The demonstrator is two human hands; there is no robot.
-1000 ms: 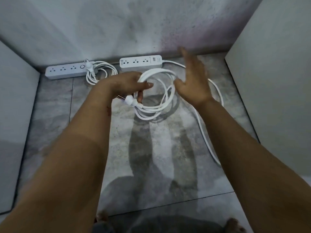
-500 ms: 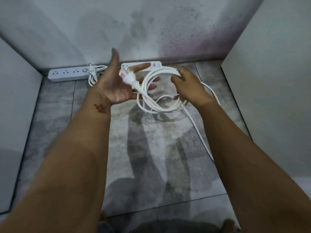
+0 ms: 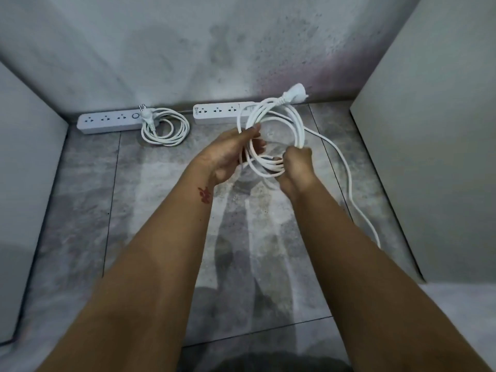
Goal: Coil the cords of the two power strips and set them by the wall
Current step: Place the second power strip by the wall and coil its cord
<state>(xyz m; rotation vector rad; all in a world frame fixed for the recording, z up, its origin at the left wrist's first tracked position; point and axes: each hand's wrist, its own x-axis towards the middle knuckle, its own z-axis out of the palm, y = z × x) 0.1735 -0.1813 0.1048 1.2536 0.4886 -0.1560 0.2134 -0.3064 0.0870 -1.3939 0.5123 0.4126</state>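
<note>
Strip 1 (image 3: 107, 121) sits far left against the wall, its cord (image 3: 166, 130) coiled beside it. Strip 2 (image 3: 217, 111) also at the wall, just behind left hand (image 3: 230, 154), which I see pinching the lifted coil (image 3: 300, 131) at its left side. Right hand (image 3: 296, 167) curls round the lower loops. Slack (image 3: 346, 178) trails right. 0.5 s ago left hand was spread; plug (image 3: 294, 94) now tops the coil.

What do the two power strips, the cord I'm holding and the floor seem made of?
Left power strip and right power strip: probably hard white plastic, matte, with moulded sockets. Cord: flexible white sheath, likely PVC or rubber, smooth; it bends into loops. Floor: grey stone-look tiles, perhaps ceramic, with thin joint lines and slight sheen.
</note>
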